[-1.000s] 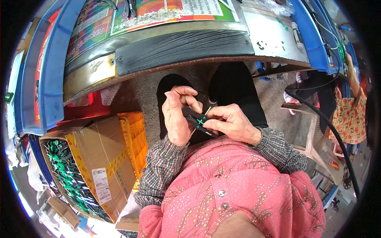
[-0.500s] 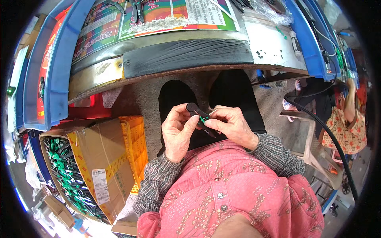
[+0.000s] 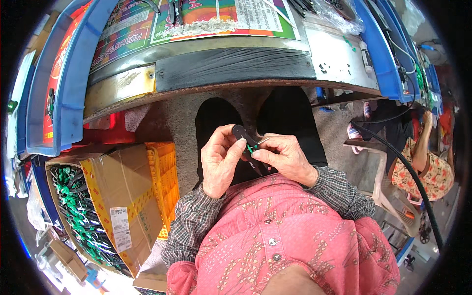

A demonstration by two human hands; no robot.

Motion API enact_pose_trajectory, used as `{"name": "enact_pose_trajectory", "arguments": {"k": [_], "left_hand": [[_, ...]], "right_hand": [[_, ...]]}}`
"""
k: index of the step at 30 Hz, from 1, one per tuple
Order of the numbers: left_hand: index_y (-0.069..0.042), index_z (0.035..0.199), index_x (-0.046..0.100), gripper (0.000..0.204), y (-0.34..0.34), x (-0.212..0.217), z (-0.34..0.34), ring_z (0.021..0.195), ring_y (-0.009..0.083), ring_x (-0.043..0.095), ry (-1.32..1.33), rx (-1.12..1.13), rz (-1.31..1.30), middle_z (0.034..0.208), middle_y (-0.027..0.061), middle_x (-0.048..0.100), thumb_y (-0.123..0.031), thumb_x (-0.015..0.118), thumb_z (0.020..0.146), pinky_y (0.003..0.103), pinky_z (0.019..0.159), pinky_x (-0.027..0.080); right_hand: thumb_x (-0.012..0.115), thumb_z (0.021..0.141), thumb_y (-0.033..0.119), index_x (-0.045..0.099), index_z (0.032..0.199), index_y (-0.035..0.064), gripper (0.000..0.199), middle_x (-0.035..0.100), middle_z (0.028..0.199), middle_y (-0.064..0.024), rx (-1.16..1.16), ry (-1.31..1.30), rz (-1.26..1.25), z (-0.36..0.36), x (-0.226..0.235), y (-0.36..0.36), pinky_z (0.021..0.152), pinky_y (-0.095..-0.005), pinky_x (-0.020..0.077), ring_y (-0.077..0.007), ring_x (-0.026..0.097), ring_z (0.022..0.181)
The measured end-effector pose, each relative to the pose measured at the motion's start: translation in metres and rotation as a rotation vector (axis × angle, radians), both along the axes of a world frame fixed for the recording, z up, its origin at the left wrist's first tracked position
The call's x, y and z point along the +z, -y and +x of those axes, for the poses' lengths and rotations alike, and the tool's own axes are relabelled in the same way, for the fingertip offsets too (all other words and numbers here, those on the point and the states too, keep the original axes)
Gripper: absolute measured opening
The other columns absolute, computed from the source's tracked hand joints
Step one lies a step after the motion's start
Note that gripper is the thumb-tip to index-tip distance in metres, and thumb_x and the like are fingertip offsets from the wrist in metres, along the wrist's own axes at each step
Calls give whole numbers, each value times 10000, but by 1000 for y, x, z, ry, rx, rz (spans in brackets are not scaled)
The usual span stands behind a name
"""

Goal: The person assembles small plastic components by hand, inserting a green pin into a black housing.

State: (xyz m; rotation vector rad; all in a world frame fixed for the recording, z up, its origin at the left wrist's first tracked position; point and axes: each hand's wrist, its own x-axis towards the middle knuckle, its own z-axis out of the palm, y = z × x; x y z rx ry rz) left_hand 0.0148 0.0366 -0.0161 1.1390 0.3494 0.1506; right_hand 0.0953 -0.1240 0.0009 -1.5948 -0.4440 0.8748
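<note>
Above my lap, both hands are closed on one black plier-like tool (image 3: 241, 132) with a rounded end and a small green part (image 3: 250, 148). My left hand (image 3: 219, 160) pinches it near the rounded end between thumb and fingers. With thumb and forefinger, my right hand (image 3: 287, 156) grips its other side beside the green part. A thin light-coloured piece (image 3: 264, 140) shows at my right fingertips; what it belongs to is unclear. Below the hands, the tool's pointed dark end (image 3: 256, 168) hangs down toward my pink top.
Ahead is a workbench (image 3: 236, 69) with plier-like tools (image 3: 174, 11), pale shavings and a white marker (image 3: 366, 56). Blue bins (image 3: 73, 98) flank it. At left stand a carton (image 3: 125, 196) of black-and-green tools and an orange crate (image 3: 163, 182). Another person (image 3: 423, 162) sits at right near a cable.
The tool has shifted slightly in my fingers, its rounded end a little up and to the right. Both hands keep their hold. My view has moved slightly.
</note>
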Motion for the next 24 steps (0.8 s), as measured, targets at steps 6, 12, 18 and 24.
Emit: {"name": "enact_pose_trajectory", "arguments": {"k": [6, 12, 18, 24], "left_hand": [[-7, 1097, 550, 207, 0, 0, -1, 773, 80, 560, -5, 1, 15, 897, 27, 581, -67, 601, 906, 232, 658, 513], [-19, 1057, 572, 153, 2, -1, 0, 738, 62, 562, -7, 29, -12, 867, 2, 597, -134, 553, 959, 219, 656, 498], [-9, 983, 582, 173, -2, -5, 2, 661, 46, 558, 1, 54, -51, 795, -2, 605, -180, 558, 969, 202, 584, 484], [-20, 969, 590, 175, -3, -7, 3, 645, 42, 556, -15, 58, -119, 779, -10, 607, -193, 562, 968, 203, 569, 478]], "right_hand": [[671, 876, 128, 706, 897, -11, 145, 571, 735, -5, -15, 6, 3, -2, -2, 0, 510, -217, 377, -45, 502, 609], [674, 874, 127, 701, 896, -23, 154, 586, 739, -4, -23, -49, -3, -2, 1, -1, 516, -207, 385, -37, 513, 619], [687, 865, 119, 680, 891, -23, 145, 596, 732, 3, -10, -87, 7, -4, -1, -2, 500, -202, 394, -29, 513, 595], [693, 862, 116, 671, 905, -19, 144, 604, 725, 5, 12, -97, 28, -4, -3, -1, 497, -194, 398, -26, 505, 585]]}}
